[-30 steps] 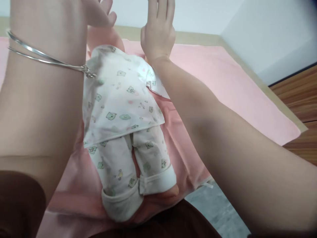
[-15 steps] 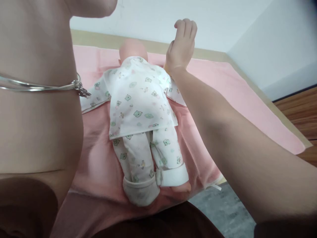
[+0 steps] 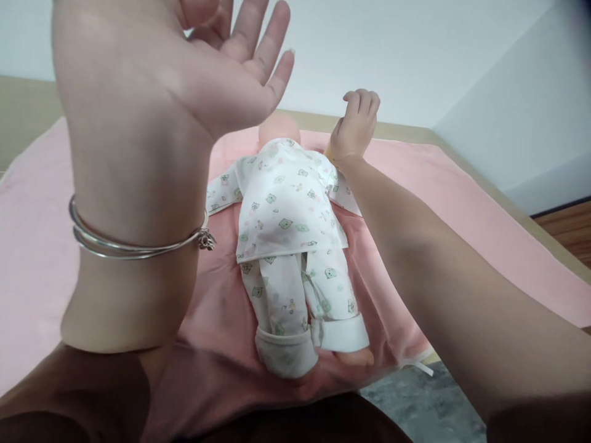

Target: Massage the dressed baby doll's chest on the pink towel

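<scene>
A baby doll (image 3: pixel 290 203) in a white shirt and trousers printed with small green animals lies on a pink cloth (image 3: pixel 462 209). Its bald head (image 3: pixel 279 128) points away from me, no face shows, and its feet are toward me. My left hand (image 3: pixel 207 80) is raised close to the camera at the left, fingers spread and nothing in it. Beyond the doll's right-hand shoulder, my right hand (image 3: pixel 354 128) is held up with its fingers stretched upward, close together and slightly bent at the tips. Something yellow (image 3: pixel 329 151) shows beside its wrist, mostly hidden.
Light wooden edging (image 3: pixel 406 132) borders the cloth along the white wall (image 3: pixel 392 55). Brown wood (image 3: pixel 566 231) stands at the right. Grey floor (image 3: pixel 410 400) shows below the near edge, where a white tie (image 3: pixel 418 367) hangs off the cloth.
My left hand has come down and further into view, now showing spread fingers. The whole view has shifted, so the doll and right hand sit lower and further right; the doll's pose looks unchanged.
</scene>
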The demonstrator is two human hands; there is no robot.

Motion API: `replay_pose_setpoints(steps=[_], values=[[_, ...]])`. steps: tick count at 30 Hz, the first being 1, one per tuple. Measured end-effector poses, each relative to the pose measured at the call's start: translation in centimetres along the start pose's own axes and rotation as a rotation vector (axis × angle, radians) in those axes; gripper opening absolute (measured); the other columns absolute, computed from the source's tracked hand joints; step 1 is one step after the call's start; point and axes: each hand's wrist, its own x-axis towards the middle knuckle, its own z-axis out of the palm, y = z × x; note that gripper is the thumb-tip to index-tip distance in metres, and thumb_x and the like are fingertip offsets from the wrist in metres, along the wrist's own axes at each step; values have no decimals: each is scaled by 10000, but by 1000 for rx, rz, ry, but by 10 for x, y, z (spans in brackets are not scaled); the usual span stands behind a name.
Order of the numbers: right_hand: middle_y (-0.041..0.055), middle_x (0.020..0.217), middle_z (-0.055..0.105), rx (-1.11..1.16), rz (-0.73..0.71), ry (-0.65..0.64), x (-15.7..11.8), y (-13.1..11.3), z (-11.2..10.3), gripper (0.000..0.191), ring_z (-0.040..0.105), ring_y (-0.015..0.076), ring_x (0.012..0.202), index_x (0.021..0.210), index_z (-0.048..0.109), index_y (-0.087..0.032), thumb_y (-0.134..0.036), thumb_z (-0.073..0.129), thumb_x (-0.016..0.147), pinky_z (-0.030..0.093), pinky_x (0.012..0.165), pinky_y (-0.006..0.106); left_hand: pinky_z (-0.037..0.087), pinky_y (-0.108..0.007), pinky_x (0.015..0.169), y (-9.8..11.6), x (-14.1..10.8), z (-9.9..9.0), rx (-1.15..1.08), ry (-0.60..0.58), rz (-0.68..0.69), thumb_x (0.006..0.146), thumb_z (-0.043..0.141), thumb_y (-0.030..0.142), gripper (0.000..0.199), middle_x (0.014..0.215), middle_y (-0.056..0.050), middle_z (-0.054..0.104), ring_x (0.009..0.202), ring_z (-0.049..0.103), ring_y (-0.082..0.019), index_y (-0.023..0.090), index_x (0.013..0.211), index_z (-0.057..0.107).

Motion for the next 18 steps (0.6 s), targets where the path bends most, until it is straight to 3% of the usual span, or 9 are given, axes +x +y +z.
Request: replay_pose_setpoints(steps=[3, 6, 8, 11, 14, 16, 18], values=[[66, 1478, 495, 55, 10, -53, -4, -3, -7, 499, 308, 124, 1399, 1342, 549, -243, -106, 334, 913, 299, 1072, 379, 553, -323, 995, -11, -17, 11, -40, 12, 22, 1032, 300, 65, 304, 1146, 68, 698, 1171, 678, -117, 161, 1104, 580], [59, 1486, 474, 152, 11, -95, -4, -3, -15, 473, 272, 127, 1384, 1306, 543, -281, -152, 339, 899, 271, 1089, 396, 522, -293, 1085, -12, -19, 19, -46, 64, -30, 1040, 352, 109, 320, 1267, 59, 699, 1179, 683, -117, 260, 1229, 561], [31, 1467, 487, 221, 16, -110, -3, -2, -17, 417, 245, 130, 1373, 1249, 551, -336, -227, 329, 913, 251, 1104, 399, 499, -280, 1128, -13, -16, 22, -7, 58, -55, 1031, 375, 114, 338, 1239, 65, 716, 1160, 695, -112, 301, 1242, 561], [-7, 1440, 523, 311, 9, -160, -1, 1, -21, 353, 161, 113, 1386, 1186, 547, -417, -338, 323, 924, 188, 1143, 421, 498, -289, 1120, -17, -11, 25, 80, 66, -64, 1005, 405, 87, 279, 1168, 46, 728, 1152, 701, -121, 241, 1059, 632], [-17, 1403, 565, 366, 6, -189, -2, -1, -27, 377, 34, 93, 1436, 1223, 538, -417, -337, 336, 915, 92, 1176, 525, 487, -331, 1077, -24, -9, 27, 119, 39, -47, 998, 381, 82, 289, 1142, 19, 709, 1198, 674, -141, 156, 882, 636], [-49, 1444, 545, 375, 28, -139, -3, -9, -34, 408, 8, 105, 1477, 1229, 544, -420, -275, 358, 895, 58, 1185, 591, 466, -349, 1086, -30, -7, 25, 137, 22, -47, 993, 377, 98, 279, 1186, -20, 692, 1258, 636, -159, 140, 927, 644], [-80, 1497, 503, 378, 68, -33, -5, -20, -46, 456, 122, 135, 1511, 1190, 571, -416, -178, 378, 852, 84, 1216, 593, 461, -359, 1115, -37, -2, 21, 172, 91, -67, 979, 423, 157, 242, 1280, -96, 651, 1330, 586, -204, 125, 1109, 625]])
